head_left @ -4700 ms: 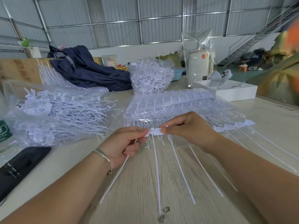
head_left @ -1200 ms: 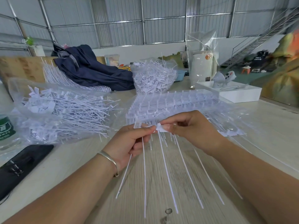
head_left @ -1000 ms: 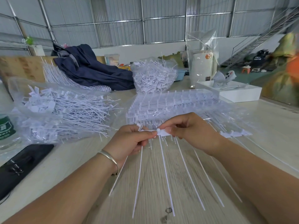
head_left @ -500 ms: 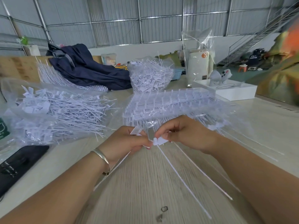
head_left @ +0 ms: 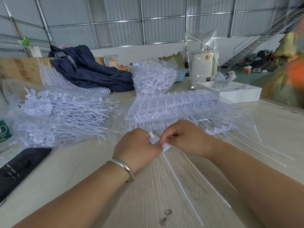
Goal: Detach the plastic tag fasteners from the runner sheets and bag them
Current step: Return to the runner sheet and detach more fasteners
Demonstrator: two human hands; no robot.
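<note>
So the strip I'm pinching between left hand [head_left: 139, 146] and right hand [head_left: 185, 139] just lost more fasteners [head_left: 166, 146]; only 2 tails left, over the table [head_left: 271, 129], bag [head_left: 54, 112] waiting left.

Place: a warehouse or factory hall used for hand packing work.
Walls: grey corrugated metal sheeting [head_left: 164, 20] on a steel frame, far across the scene.
Stairs: a metal staircase [head_left: 256, 41] climbing at far right.
Surface: a long pale wood-grain surface [head_left: 148, 195] carrying bulk goods.
Stock: clear bags of white fasteners [head_left: 62, 112] at left, a heap [head_left: 154, 79] further back, stacked runner sheets [head_left: 177, 106] in the middle.
Other: a dark jacket [head_left: 88, 71] dumped at far left.
</note>
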